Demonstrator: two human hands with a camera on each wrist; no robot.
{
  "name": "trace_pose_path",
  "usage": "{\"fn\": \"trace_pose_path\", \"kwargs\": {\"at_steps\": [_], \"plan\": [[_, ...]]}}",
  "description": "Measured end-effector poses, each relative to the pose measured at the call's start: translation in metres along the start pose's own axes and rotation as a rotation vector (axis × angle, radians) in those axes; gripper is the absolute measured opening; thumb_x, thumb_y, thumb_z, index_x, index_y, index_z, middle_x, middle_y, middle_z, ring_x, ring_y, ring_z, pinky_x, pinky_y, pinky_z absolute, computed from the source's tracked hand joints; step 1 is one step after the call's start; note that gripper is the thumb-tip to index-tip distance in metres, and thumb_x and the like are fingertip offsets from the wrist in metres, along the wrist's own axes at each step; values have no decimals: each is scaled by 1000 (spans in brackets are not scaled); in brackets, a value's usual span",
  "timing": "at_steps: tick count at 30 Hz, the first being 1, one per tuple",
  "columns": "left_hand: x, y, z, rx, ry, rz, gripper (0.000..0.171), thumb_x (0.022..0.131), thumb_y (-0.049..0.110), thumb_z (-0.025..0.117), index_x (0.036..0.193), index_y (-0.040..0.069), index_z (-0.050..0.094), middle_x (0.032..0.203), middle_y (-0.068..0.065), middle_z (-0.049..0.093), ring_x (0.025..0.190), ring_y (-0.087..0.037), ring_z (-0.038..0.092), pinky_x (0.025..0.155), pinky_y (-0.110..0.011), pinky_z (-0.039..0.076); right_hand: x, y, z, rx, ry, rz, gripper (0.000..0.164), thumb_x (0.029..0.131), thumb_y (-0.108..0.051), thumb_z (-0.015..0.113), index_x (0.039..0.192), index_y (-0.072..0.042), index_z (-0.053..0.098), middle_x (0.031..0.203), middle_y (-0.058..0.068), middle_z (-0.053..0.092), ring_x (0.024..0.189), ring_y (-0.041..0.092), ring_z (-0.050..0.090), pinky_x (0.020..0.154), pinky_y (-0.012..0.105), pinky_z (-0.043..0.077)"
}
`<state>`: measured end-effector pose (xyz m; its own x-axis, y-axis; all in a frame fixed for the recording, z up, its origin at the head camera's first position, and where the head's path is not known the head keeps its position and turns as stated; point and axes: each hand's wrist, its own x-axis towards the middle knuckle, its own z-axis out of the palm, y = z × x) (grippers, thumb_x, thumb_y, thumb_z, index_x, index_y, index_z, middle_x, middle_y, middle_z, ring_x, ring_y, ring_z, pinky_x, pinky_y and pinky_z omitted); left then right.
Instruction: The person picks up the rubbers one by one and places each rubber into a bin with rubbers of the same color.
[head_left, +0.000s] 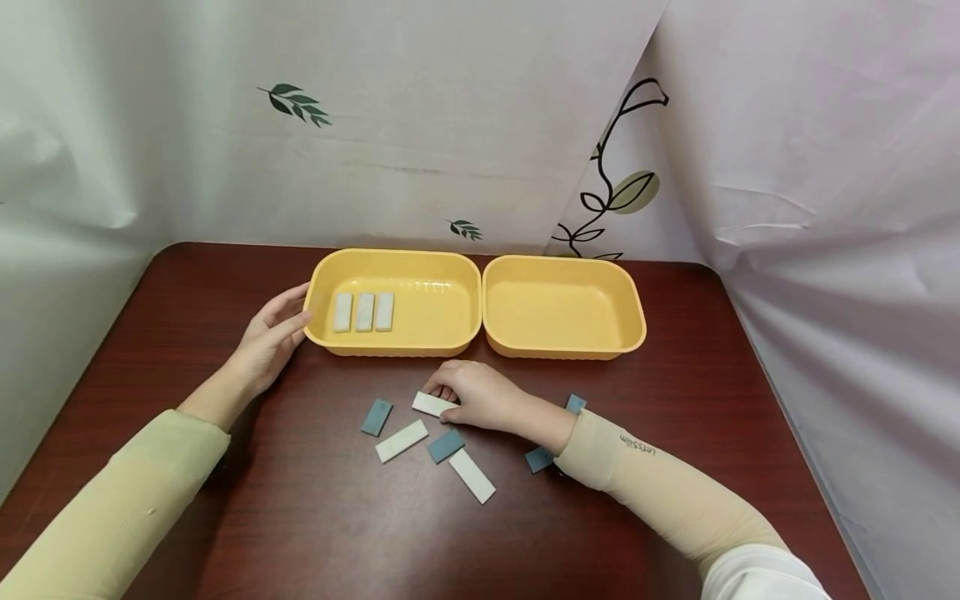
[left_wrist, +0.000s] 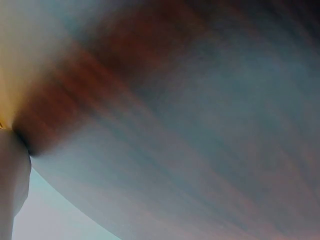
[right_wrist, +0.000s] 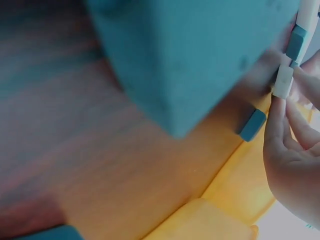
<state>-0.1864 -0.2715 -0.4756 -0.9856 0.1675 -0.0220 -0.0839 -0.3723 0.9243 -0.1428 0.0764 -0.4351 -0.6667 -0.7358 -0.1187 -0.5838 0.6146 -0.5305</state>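
My right hand (head_left: 487,396) pinches a white rectangular tile (head_left: 432,405) between thumb and fingers, close over the table in front of the two trays. The same tile (right_wrist: 283,81) shows between the fingertips in the right wrist view. My left hand (head_left: 268,340) touches the left end of the left yellow tray (head_left: 397,348), thumb at the rim and fingers extended along the outside. Near the right hand lie a blue-grey tile (head_left: 446,447), two loose white tiles, one angled (head_left: 402,441) and one lower (head_left: 472,476), and another blue-grey tile (head_left: 377,417).
Three white tiles (head_left: 364,312) stand in a row inside the left tray. A second yellow tray (head_left: 562,348) sits against its right side. Two more blue-grey tiles, one farther back (head_left: 576,404) and one nearer (head_left: 540,459), are partly covered by the right forearm. Curtains (head_left: 450,125) enclose the table.
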Motion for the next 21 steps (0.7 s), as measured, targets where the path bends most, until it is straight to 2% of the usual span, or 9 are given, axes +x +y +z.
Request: {"fn": "trace_pose_path", "kwargs": {"at_steps": [11,21], "plan": [[0,0,1,25,-6,9,41,109,-2,53,144,18,56,139,3,56,121,-4,64,101,-14,55,1,-4,0,-29,28,-12,31,87,-9,88,116,-9,76,104,2,71,93,13,67,81,19,54],[-2,1,0,38,-2,-13,42,109,0,54,147,18,52,141,4,53,122,-3,64,101,-14,55,3,-2,3,55,48,-25,26,88,-4,86,112,-8,77,98,2,70,86,11,67,75,13,52]]}}
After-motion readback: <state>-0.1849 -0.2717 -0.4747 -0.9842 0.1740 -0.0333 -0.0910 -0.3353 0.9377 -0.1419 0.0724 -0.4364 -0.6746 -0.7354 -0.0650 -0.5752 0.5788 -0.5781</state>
